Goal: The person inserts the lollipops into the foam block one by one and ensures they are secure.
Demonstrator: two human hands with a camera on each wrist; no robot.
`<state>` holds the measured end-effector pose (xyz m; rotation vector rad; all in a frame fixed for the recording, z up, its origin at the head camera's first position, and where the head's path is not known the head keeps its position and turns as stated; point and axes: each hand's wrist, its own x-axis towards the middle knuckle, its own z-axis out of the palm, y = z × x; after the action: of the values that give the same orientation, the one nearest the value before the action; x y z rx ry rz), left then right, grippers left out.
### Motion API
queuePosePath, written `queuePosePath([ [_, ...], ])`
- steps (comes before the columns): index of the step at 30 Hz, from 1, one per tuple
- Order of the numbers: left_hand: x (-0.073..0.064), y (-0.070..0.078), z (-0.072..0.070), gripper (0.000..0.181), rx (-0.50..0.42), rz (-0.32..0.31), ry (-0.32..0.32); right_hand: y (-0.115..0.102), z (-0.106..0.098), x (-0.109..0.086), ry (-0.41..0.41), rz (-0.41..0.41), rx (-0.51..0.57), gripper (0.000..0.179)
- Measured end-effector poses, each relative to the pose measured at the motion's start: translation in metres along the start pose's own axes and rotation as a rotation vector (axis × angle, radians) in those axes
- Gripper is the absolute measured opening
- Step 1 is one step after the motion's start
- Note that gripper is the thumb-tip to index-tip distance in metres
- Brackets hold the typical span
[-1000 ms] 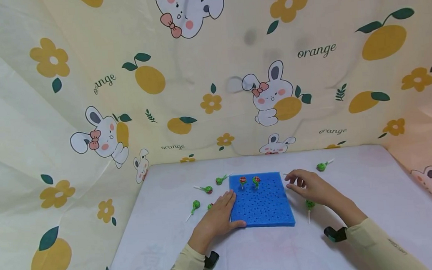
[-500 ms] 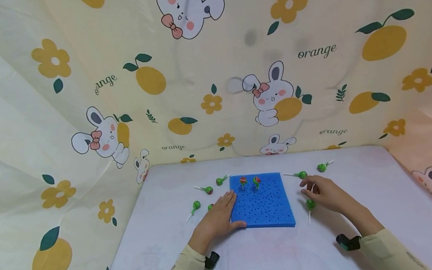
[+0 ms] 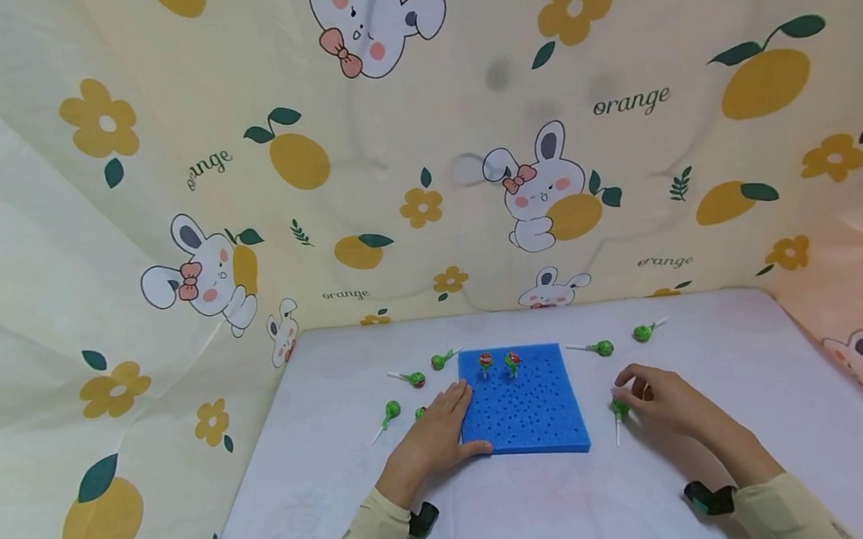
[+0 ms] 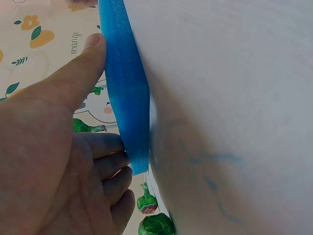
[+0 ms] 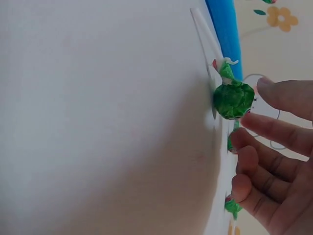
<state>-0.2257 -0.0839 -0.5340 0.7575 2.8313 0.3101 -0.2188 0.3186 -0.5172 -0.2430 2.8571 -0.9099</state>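
Note:
My left hand (image 3: 431, 436) rests on the left edge of a blue foam board (image 3: 532, 413), fingers straight and thumb along the front edge. Two lollipops in green and red wrappers stand upright near the board's back, one at the left (image 3: 486, 359), another to its right (image 3: 512, 360). Right of the board, my right hand (image 3: 666, 399) is over a green-wrapped lollipop (image 5: 234, 100) lying on the table, its white stick pointing toward me. In the right wrist view the thumb (image 5: 281, 98) and forefinger are parted around the candy end, the forefinger tip at its edge.
Left of the board lie several lollipops, among them one (image 3: 391, 409) with its stick toward me and one (image 3: 415, 379) farther back. Two more, a nearer one (image 3: 602, 348) and a farther one (image 3: 642, 333), lie at the back right. A printed cloth hangs behind the white table (image 3: 524, 513).
My right hand has moved from the board's right edge rightward and toward me, down to the near lollipop. The back-right lollipop it covered is now visible. The left hand stays put.

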Motion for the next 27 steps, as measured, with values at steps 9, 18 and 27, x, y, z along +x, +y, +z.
queuePosePath([
  [9,-0.001,0.002,-0.003,0.105,0.000,0.004,0.002,0.003,0.006,-0.006,-0.025,0.007,0.023,0.025],
  [18,-0.001,0.001,-0.002,0.104,-0.005,0.007,0.003,0.000,0.009,-0.005,-0.030,0.010,0.017,0.023],
  [27,-0.001,0.001,-0.001,0.105,0.008,0.003,0.004,0.002,0.014,-0.002,-0.037,0.010,0.018,0.023],
])
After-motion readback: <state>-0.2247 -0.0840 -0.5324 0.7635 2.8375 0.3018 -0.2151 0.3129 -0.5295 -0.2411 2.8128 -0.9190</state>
